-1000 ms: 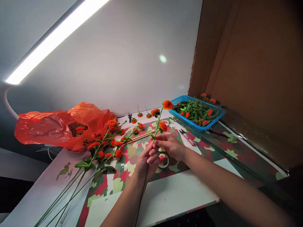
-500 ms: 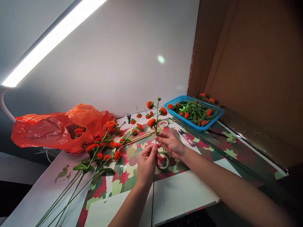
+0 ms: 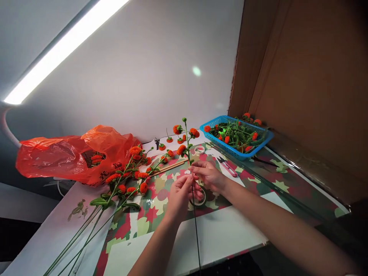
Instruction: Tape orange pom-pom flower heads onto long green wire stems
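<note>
The left hand (image 3: pixel 178 196) gripped the dark wire (image 3: pixel 196 230) between thumb and finger, its other fingers curled loosely. The right hand (image 3: pixel 209 174) closed its fingertips on the spray (image 3: pixel 186 140) just above, where the green stem met the left thumb; whether it pinched anything besides the stem could not be made out. The spray stood nearly upright over the middle of the bench (image 3: pixel 151 215), three orange flowers and a green bud clear of the fingers, the wire running down past the near edge.

A tape roll (image 3: pixel 204 196) showed just behind the left fingers; whether they held it or it lay on the bench was hidden. If it was joined to the stem, a tug might have snapped the strip or let it unwind.

The likeliest trouble was twist: with both grips so small and close together, a slack pinch could have let the wire turn and the flowers swing out of line. Pressing too hard might have bent it. The long lower end could have snagged on the bench edge and tipped the spray. Leaning left, the flowers might have caught the other sprays (image 3: pixel 138 174).
</note>
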The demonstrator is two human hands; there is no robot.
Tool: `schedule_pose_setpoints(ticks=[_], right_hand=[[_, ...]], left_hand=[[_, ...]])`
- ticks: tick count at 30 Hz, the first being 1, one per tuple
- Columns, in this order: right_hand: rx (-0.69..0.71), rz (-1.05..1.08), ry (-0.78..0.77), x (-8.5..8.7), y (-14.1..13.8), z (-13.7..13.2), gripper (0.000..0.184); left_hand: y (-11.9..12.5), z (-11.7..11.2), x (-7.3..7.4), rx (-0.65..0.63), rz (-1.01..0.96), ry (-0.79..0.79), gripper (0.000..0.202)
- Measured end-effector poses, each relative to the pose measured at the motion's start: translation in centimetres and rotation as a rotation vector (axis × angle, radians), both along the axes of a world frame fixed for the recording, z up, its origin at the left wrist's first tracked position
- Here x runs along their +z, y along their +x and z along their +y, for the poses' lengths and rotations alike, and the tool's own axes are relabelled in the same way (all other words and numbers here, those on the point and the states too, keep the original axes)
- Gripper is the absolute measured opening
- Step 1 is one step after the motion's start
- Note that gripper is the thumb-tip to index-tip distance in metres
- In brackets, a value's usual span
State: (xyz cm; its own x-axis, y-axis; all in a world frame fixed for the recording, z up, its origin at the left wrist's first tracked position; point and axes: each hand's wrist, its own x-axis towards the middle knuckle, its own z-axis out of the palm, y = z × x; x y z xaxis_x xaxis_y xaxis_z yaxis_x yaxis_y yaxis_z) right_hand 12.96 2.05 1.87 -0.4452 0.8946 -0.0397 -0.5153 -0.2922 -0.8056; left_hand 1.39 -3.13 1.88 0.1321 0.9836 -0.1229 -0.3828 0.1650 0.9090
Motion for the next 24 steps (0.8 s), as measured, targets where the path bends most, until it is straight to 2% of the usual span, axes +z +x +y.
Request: schedule_pose_setpoints(ticks=[4,7,13,21,24], right_hand=[[-0.167,-0.191,0.084,0.7,0.7,0.4,0.023],[-0.205,-0.216,0.093,1.1,0.8,0.4,0.023],[-0.162,-0.115,-0.002,0.3,0.3,0.4,0.027],[0.006,0.079,-0.025,0.1,0.2,0.1,0.027],[0.06,0.141,-0.022,-0.2,0.3,0.1,0.025]], left_hand=[[0.0,-0.9,-0.3,0.244,0.461,0.228,0.019],[0.0,-1.0,-0.2,0.279,0.532,0.255,0.02],[-0.2,0.1,-0.5,0.085,0.125,0.005,0.027],[-0.3,0.0,0.0,-0.122,-0.292,-0.149,0.028],[-0.2,-0.2,0.0,-0.212,-0.375,-0.198,0.027]])
